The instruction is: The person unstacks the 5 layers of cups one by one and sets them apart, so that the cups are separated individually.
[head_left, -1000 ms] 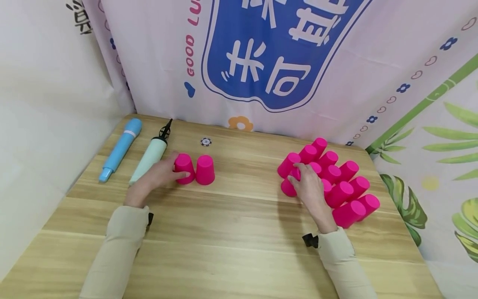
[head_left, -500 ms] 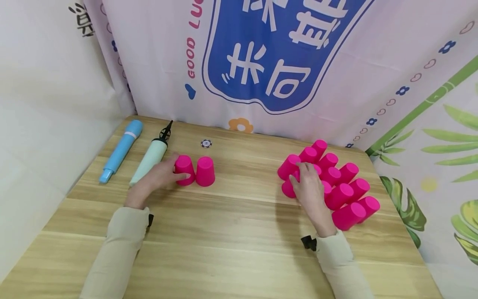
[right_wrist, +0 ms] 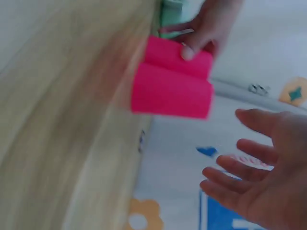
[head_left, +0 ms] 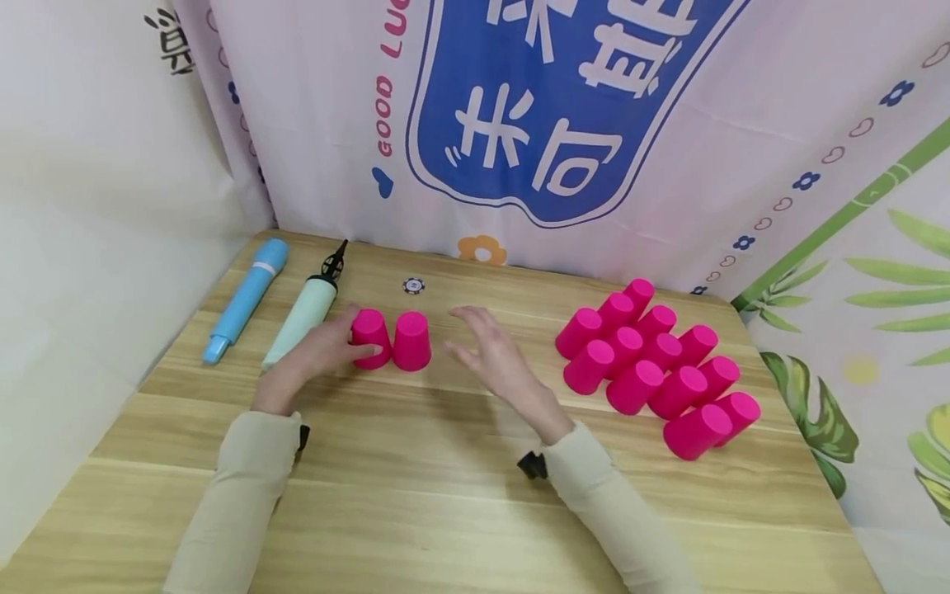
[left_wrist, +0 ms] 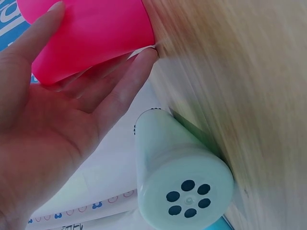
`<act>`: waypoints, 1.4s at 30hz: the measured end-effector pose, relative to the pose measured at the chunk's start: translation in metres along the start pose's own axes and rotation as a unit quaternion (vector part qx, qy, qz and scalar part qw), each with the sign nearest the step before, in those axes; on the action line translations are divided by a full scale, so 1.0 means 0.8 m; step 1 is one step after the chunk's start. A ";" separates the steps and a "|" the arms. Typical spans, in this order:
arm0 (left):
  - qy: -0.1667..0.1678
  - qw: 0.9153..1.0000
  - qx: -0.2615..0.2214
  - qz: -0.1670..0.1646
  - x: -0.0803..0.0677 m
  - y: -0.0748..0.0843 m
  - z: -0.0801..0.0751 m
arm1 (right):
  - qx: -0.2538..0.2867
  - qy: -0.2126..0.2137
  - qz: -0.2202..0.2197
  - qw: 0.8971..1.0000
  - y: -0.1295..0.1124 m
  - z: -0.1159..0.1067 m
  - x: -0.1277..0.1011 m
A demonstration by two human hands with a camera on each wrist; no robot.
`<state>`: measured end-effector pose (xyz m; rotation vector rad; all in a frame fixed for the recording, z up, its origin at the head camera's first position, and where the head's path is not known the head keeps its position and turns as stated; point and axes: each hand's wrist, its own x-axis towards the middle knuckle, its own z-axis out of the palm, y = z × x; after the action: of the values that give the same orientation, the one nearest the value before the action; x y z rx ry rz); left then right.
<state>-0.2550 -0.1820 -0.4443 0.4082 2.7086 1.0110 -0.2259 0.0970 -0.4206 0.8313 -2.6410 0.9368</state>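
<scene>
Two pink cups stand upside down side by side at the left of the table. My left hand (head_left: 326,342) holds the left pink cup (head_left: 370,338), its thumb on the near side and fingers along the other side, as the left wrist view shows with the pink cup (left_wrist: 96,36). Beside it stands the right pink cup (head_left: 411,341). My right hand (head_left: 496,355) hovers to the right of that cup with fingers spread and nothing in its grasp. In the right wrist view the palm of my right hand (right_wrist: 268,167) faces the pair, apart from them.
A group of several upside-down pink cups (head_left: 634,388) stands on the right of the wooden table (head_left: 416,495). A mint-green hand pump (head_left: 304,313) and a blue pump (head_left: 248,293) lie at the left. A poker chip (head_left: 413,285) lies near the back edge, before a printed curtain (head_left: 356,198).
My right hand has left the cup it touched in the right group and swung left toward the pair, fingers spreading. The left hand keeps its hold on the left cup.
</scene>
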 end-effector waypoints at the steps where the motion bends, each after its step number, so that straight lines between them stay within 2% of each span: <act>1: -0.002 1.000 -0.002 0.001 0.001 0.000 0.002 | 0.005 -0.017 -0.002 1.000 -0.002 0.011 0.006; 5: -0.008 1.000 -0.006 0.008 0.003 0.003 0.009 | -0.006 -0.055 -0.013 0.998 -0.009 0.045 0.026; 8: -0.008 1.000 -0.008 0.017 0.005 0.006 0.012 | -0.047 -0.050 -0.024 0.997 -0.010 0.061 0.035; 11: -0.007 1.000 -0.005 0.018 0.006 0.009 0.012 | -0.071 -0.038 -0.036 0.996 -0.008 0.069 0.040; 15: -0.011 1.000 -0.006 0.010 0.005 0.010 0.011 | -0.062 -0.043 -0.027 0.997 -0.007 0.065 0.034; 20: -0.013 1.000 -0.007 0.003 0.007 0.006 0.008 | -0.049 -0.039 0.014 0.998 -0.010 0.023 0.006; 24: -0.015 1.000 -0.004 0.002 0.008 0.005 0.004 | -0.066 0.016 0.012 0.998 0.002 -0.026 -0.032; 29: -0.019 1.000 0.000 -0.006 0.009 0.004 0.002 | -0.101 0.075 0.024 0.992 0.029 -0.083 -0.089; 36: -0.019 1.000 0.008 -0.004 0.009 0.005 0.000 | -0.135 0.102 0.119 0.978 0.063 -0.145 -0.165; 42: -0.021 1.000 0.000 -0.006 0.009 0.004 0.003 | -0.141 0.107 0.190 0.966 0.087 -0.165 -0.214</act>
<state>-0.2601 -0.1759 -0.4443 0.4084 2.6717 0.9873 -0.1242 0.3004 -0.4186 0.1496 -2.6943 0.6543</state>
